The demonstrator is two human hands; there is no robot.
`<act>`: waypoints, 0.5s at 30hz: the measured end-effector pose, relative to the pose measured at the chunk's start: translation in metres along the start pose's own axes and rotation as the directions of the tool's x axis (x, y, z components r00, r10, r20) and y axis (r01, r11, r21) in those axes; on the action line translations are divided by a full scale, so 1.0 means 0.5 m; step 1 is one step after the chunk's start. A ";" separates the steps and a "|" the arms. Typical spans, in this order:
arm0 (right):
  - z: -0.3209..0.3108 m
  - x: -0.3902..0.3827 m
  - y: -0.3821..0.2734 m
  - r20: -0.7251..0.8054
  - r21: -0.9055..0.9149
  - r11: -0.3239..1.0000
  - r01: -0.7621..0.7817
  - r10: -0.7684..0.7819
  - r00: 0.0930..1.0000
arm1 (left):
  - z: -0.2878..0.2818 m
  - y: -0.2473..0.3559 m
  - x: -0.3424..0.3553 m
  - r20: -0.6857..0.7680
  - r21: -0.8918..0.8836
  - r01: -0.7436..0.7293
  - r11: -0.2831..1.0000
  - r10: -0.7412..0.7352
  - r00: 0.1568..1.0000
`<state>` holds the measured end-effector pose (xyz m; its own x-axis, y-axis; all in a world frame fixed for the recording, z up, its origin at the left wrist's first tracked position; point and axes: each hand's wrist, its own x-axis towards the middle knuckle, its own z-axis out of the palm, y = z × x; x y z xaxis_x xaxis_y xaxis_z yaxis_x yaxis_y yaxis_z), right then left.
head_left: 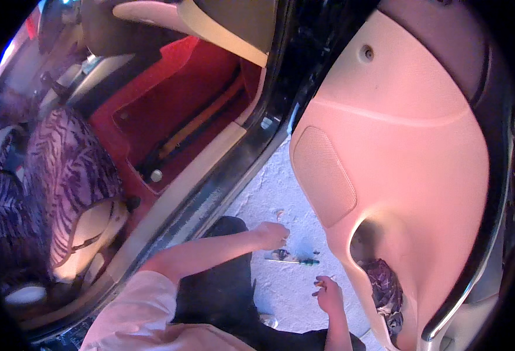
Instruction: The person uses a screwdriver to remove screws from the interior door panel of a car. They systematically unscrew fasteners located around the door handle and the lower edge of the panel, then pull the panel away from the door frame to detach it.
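Observation:
My left hand [274, 234] reaches over the pale rough ground [263, 181] with its fingers curled; whatever it holds, if anything, is too small to make out. Just below it lie a screwdriver [309, 262] with a green handle and a long shaft, and a small dark item [281, 254]. My right hand [327, 292] is lower and to the right, beside the edge of the open door, its fingers loosely bent and apart.
An open door panel [409, 164] fills the right, with crumpled dark cloth [386, 286] in its pocket. At left are the car's sill [205, 172], red floor mat [187, 93] and patterned seat [64, 175]. My dark-clad leg [211, 286] is bent beside the sill.

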<state>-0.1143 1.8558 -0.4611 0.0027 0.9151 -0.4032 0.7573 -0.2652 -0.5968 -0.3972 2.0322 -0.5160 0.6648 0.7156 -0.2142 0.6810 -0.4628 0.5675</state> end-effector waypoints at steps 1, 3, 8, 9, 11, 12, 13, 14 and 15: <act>-0.005 -0.002 0.012 0.027 0.000 0.999 -0.042 0.042 0.999 | 0.064 -0.007 0.044 0.159 0.073 0.021 0.997 -0.033 0.987; -0.025 -0.026 -0.048 0.006 -0.036 0.996 -0.080 0.080 0.997 | 0.160 -0.005 0.089 0.250 0.063 0.075 0.995 -0.089 0.964; 0.003 -0.077 0.016 -0.007 0.073 0.985 -0.156 0.157 0.988 | 0.414 0.009 0.088 0.079 0.160 0.085 0.983 -0.099 0.992; -0.009 -0.078 -0.028 0.056 0.136 0.958 -0.253 0.247 0.967 | 0.446 0.004 0.070 0.069 0.173 0.103 0.980 -0.116 0.991; -0.006 -0.093 -0.037 0.004 0.101 0.959 -0.266 0.267 0.964 | 0.473 0.011 0.051 0.111 0.244 0.071 0.967 -0.100 0.989; -0.004 -0.097 -0.042 -0.021 0.089 0.959 -0.268 0.271 0.962 | 0.466 0.011 0.046 0.149 0.300 0.034 0.953 -0.082 0.985; -0.007 -0.100 -0.053 -0.030 0.088 0.956 -0.280 0.283 0.959 | 0.458 0.014 0.045 0.189 0.356 -0.008 0.935 -0.064 0.980; -0.011 -0.099 -0.051 -0.037 0.062 0.962 -0.264 0.267 0.963 | 0.450 0.018 0.048 0.215 0.360 -0.030 0.933 -0.052 0.975; -0.011 -0.100 -0.054 -0.038 0.037 0.969 -0.245 0.246 0.969 | 0.441 0.017 0.041 0.240 0.366 -0.045 0.930 -0.048 0.970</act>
<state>-0.1313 1.8189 -0.4211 0.2134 0.8326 -0.5112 0.7091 -0.4919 -0.5052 -0.3099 1.9276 -0.6907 0.6858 0.5902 -0.4258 0.7155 -0.6537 0.2463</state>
